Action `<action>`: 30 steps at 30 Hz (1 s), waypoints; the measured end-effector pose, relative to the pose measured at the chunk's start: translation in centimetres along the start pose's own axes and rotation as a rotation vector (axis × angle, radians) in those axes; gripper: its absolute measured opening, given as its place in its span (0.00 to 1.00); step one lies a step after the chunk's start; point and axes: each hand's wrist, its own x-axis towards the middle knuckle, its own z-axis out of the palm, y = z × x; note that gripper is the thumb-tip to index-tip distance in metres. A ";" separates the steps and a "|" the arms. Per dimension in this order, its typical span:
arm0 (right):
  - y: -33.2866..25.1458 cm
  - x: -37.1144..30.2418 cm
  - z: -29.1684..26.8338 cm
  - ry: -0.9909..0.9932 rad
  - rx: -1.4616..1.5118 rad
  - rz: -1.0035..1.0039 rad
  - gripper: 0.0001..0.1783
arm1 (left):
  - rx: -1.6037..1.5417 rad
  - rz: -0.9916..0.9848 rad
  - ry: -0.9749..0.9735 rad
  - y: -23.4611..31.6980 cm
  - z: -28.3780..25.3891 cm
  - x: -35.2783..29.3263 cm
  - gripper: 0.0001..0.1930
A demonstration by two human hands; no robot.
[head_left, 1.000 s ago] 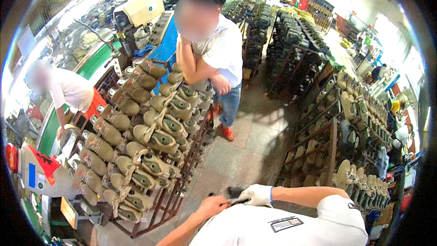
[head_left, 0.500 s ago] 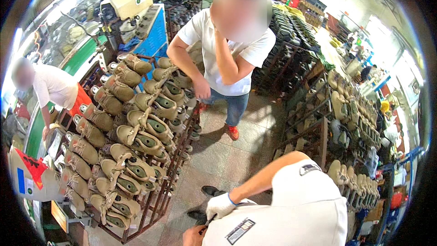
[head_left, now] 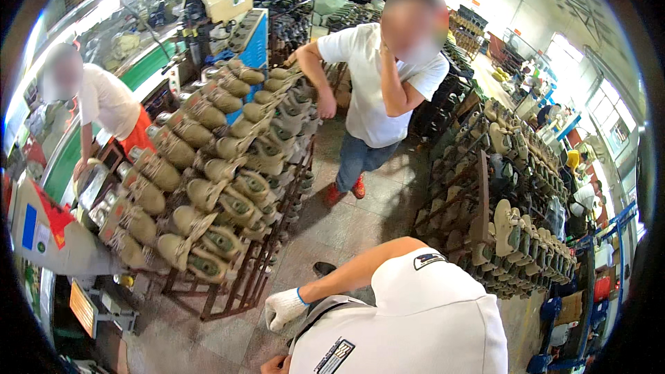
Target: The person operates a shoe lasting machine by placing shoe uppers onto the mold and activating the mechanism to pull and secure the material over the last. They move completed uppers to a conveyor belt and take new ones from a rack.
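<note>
A tiled floor (head_left: 360, 221) runs away from the foreground hands between two stands. Up and to the left of those hands stands a tall metal rack (head_left: 228, 291) loaded with rows of olive-tan shoes (head_left: 208, 194). Its foot is near the gloved hand. To the right of the hands, well apart, a second rack (head_left: 480, 201) carries pale shoes.

Along the lower edge a co-worker in a white shirt (head_left: 422, 318) bends forward. This person's bare forearm reaches left and ends in a white gloved hand (head_left: 282, 308), loosely curled and holding nothing visible. Just below it, at the frame's rim, a bare hand (head_left: 277, 366) shows only in part. It probably belongs to the same co-worker, and I cannot tell whether it grips anything. The two hands are near each other but not touching. The camera wearer's own hands cannot be made out.

Beyond the hands, a standing person (head_left: 377, 90) in a white T-shirt and jeans rests one hand on the left rack's top. Far left, another person (head_left: 104, 104) leans over a workbench (head_left: 62, 166). A dark shoe (head_left: 322, 268) lies on the floor just above the glove.
</note>
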 end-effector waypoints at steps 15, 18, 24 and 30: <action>-11.0 27.5 19.2 -0.094 -0.114 0.047 0.18 | 0.087 -0.183 0.482 -30.7 -23.3 -2.4 0.16; -12.2 34.8 23.6 -0.100 -0.047 0.055 0.17 | 0.289 -0.397 0.446 -40.3 -23.6 -6.2 0.16; -21.5 49.8 25.8 -0.354 -0.142 -0.049 0.22 | -0.578 -0.718 0.569 -52.0 -22.7 -14.5 0.14; -24.3 65.8 29.9 -0.418 -0.318 -0.247 0.19 | -0.585 -0.673 0.654 -54.4 -33.4 -10.9 0.14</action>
